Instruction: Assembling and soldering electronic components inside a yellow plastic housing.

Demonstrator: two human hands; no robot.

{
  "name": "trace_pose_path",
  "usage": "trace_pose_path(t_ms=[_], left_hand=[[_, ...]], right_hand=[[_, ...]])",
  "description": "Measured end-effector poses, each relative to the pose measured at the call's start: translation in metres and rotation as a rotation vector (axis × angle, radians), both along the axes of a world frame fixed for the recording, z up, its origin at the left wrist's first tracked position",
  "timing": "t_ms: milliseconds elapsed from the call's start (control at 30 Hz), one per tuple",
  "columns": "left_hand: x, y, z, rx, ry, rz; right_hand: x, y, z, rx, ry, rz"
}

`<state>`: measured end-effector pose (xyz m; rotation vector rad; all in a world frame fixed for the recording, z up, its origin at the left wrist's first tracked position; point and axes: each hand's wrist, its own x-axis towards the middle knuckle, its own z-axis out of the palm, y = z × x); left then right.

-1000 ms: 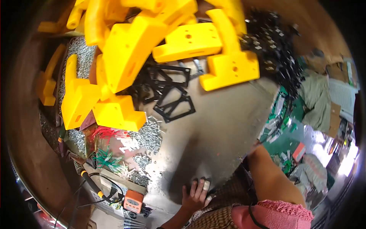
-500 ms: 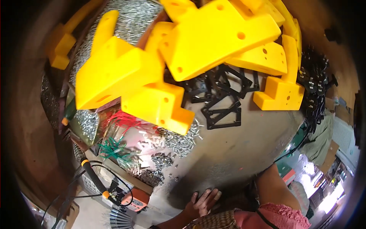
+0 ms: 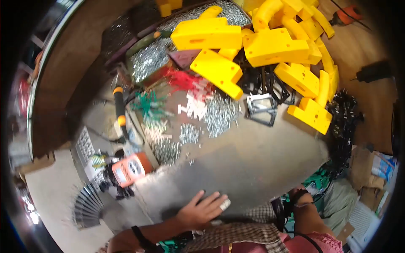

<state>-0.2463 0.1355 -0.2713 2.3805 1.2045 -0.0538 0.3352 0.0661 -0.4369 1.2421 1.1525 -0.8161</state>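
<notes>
The left hand (image 3: 204,211) has moved further onto the surface (image 3: 257,164), empty fingers (image 3: 225,205) spread, nearer than the right hand (image 3: 296,192) (grip unclear) to the metal fasteners (image 3: 166,151) ahead-left, right of the soldering station (image 3: 131,168).

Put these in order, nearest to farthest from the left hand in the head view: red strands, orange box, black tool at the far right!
1. Orange box: up and left of the left hand.
2. Red strands: farther up, across the table.
3. Black tool: farthest, upper right.
</notes>
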Motion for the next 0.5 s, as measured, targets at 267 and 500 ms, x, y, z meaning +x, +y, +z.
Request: trace_pose_path(t_ms=[267,500], left_hand=[[0.0,-0.01,0.005,0.178,-0.153,0.293],[-0.015,-0.11,0.021,0.518,-0.093,0.796]], right_hand=[[0.14,-0.04,0.049,-0.009,-0.107,0.025],[0.098,0.1,-0.016,-0.008,0.018,0.315]])
